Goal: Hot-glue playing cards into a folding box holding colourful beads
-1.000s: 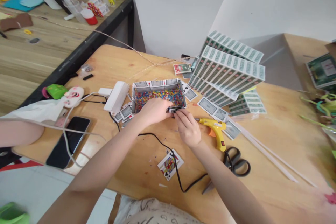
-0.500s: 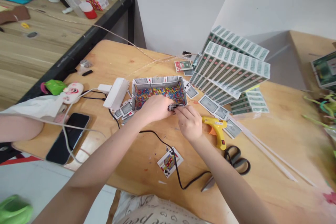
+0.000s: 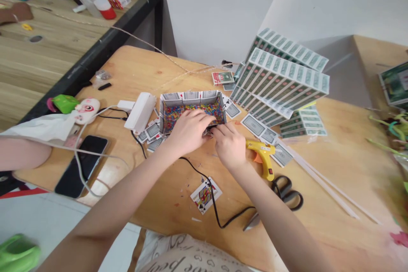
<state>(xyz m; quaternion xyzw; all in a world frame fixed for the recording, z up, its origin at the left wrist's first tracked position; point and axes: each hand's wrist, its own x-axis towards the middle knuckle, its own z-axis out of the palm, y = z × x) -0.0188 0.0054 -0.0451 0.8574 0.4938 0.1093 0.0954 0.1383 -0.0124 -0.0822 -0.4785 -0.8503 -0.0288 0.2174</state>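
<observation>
A box made of playing cards [image 3: 184,97], with a brightly patterned inside bottom, stands on the table in front of me. My left hand [image 3: 190,131] reaches over its near side, fingers bent and closed on the near wall. On the right, my right hand [image 3: 230,144] pinches the same wall by the near right corner, its fingertips close to the left ones. Both hands hide most of that wall. A yellow glue gun [image 3: 264,155] lies just right of my right hand. Scissors [image 3: 287,193] with black handles are partly under my right forearm.
Stacked card packs [image 3: 280,80] rise at the back right. Loose cards [image 3: 253,125] lie around the box, and a face card [image 3: 205,195] is nearer me under a black cable. A white power strip [image 3: 140,112] and a phone [image 3: 81,165] are left. Another person's arm [image 3: 24,154] rests at the left edge.
My left hand has lifted and spread slightly over the near wall, its fingers now further over the box. The right hand stays at the corner, fingers turned a little more inward.
</observation>
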